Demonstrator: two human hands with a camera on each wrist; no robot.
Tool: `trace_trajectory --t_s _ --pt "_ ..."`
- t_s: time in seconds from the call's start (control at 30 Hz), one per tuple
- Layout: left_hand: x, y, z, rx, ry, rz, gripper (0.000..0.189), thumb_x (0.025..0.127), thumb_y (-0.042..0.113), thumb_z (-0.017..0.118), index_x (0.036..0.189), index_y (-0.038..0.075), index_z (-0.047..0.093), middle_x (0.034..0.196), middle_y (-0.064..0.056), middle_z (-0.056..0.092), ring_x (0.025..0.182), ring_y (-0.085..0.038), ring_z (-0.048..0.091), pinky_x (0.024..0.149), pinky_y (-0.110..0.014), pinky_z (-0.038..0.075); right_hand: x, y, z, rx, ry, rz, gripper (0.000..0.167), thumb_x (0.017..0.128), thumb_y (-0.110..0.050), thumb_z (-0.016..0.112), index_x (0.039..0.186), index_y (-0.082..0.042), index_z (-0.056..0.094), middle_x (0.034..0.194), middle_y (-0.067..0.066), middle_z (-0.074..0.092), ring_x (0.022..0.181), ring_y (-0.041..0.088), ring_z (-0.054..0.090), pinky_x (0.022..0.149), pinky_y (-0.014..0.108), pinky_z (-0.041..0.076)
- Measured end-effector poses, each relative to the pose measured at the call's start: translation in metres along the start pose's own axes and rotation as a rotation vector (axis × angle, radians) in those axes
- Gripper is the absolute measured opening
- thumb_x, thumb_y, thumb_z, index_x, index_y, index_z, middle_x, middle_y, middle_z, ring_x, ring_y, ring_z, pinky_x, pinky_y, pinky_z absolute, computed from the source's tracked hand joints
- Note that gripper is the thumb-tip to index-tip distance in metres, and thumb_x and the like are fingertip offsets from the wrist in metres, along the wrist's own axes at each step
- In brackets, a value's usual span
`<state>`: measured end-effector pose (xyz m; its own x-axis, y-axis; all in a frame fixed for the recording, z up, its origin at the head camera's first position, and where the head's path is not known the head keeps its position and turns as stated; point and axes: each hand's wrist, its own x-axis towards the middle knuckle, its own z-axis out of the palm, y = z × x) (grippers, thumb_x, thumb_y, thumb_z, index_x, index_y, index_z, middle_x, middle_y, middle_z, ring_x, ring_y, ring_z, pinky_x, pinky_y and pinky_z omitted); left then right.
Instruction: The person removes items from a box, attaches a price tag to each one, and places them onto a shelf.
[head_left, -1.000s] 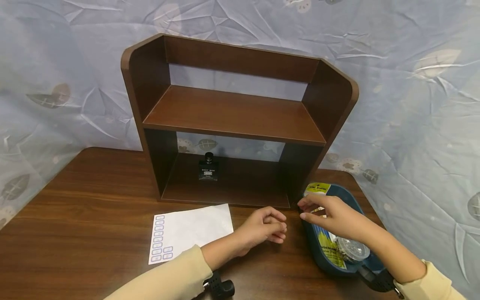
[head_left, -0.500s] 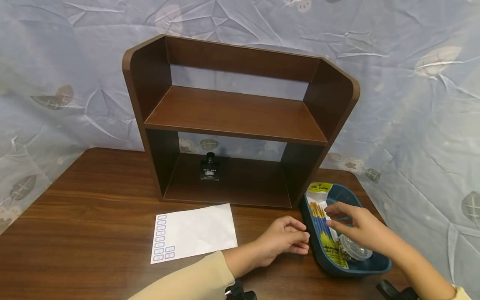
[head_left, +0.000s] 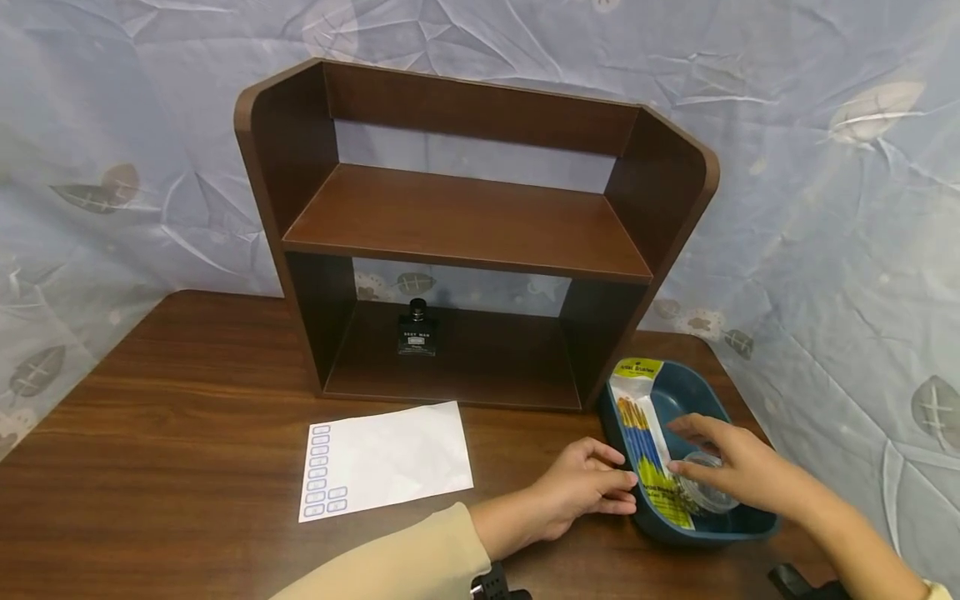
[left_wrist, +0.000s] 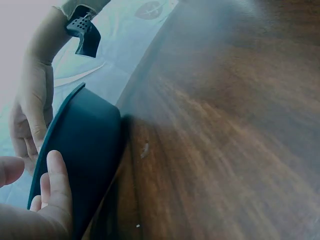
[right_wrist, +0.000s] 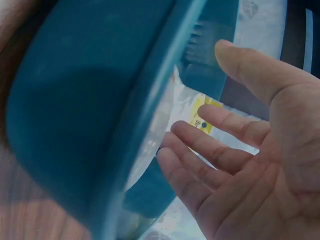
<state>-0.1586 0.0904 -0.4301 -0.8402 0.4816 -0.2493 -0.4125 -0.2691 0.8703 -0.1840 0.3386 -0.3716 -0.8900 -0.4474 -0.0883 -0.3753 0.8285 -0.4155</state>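
Observation:
A dark teal bin stands on the table at the right. Inside it lie a pack of artist brushes and a small round clear lidded container. My left hand is at the bin's left side; in the left wrist view its fingers rest against the bin's outer wall. Over the bin, my right hand reaches in with loosely bent fingers above the clear container, which it partly hides. In the right wrist view, my right hand is spread and holds nothing.
A brown two-tier shelf stands at the back of the table. On its lower level is a dark perfume bottle. A white sheet with printed labels lies in front. Patterned cloth hangs behind.
My left hand has moved right, up to the bin's side. My right hand has moved right and down, off the brush pack and over the clear container.

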Motion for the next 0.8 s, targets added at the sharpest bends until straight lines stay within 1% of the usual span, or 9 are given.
trace_trajectory --t_s 0.17,0.3,0.5,0.67,0.8 --pt "0.001 -0.004 0.002 -0.019 -0.014 -0.019 0.025 0.096 -0.005 0.065 0.116 0.005 0.055 0.09 -0.002 0.065 0.072 -0.01 0.067 0.086 -0.036 0.066 -0.005 0.008 0.001 -0.032 -0.02 -0.003 0.064 0.094 -0.036 0.078 0.14 0.004 0.057 0.138 0.025 0.064 0.121 0.046 0.066 0.09 0.058 0.059" --pt "0.002 -0.007 0.004 -0.037 -0.016 -0.015 0.024 0.096 -0.006 0.064 0.115 0.005 0.054 0.09 -0.002 0.065 0.071 -0.01 0.067 0.085 -0.036 0.066 -0.009 0.013 0.003 -0.047 -0.031 -0.013 0.068 0.092 -0.037 0.08 0.141 0.005 0.056 0.14 0.026 0.062 0.123 0.048 0.064 0.09 0.059 0.059" --pt "0.003 -0.011 0.007 -0.067 -0.013 -0.007 0.025 0.094 -0.007 0.066 0.111 0.006 0.053 0.088 -0.002 0.064 0.067 -0.009 0.066 0.082 -0.036 0.067 -0.011 0.017 0.006 -0.065 -0.056 0.005 0.076 0.089 -0.04 0.083 0.144 0.004 0.052 0.142 0.031 0.058 0.124 0.05 0.062 0.089 0.061 0.058" --pt "0.004 -0.013 0.009 -0.063 -0.018 -0.007 0.024 0.095 -0.006 0.066 0.11 0.007 0.054 0.086 -0.002 0.065 0.066 -0.009 0.066 0.083 -0.037 0.066 -0.012 0.019 0.008 -0.066 -0.084 0.024 0.082 0.088 -0.043 0.083 0.146 0.004 0.049 0.142 0.035 0.055 0.122 0.049 0.062 0.087 0.059 0.059" --pt "0.003 -0.012 0.01 -0.068 -0.025 -0.01 0.023 0.094 -0.007 0.066 0.107 0.007 0.054 0.083 -0.002 0.065 0.066 -0.009 0.066 0.081 -0.035 0.067 -0.012 0.019 0.008 -0.089 -0.088 0.018 0.086 0.085 -0.043 0.085 0.146 0.004 0.047 0.141 0.033 0.057 0.122 0.046 0.063 0.087 0.056 0.059"
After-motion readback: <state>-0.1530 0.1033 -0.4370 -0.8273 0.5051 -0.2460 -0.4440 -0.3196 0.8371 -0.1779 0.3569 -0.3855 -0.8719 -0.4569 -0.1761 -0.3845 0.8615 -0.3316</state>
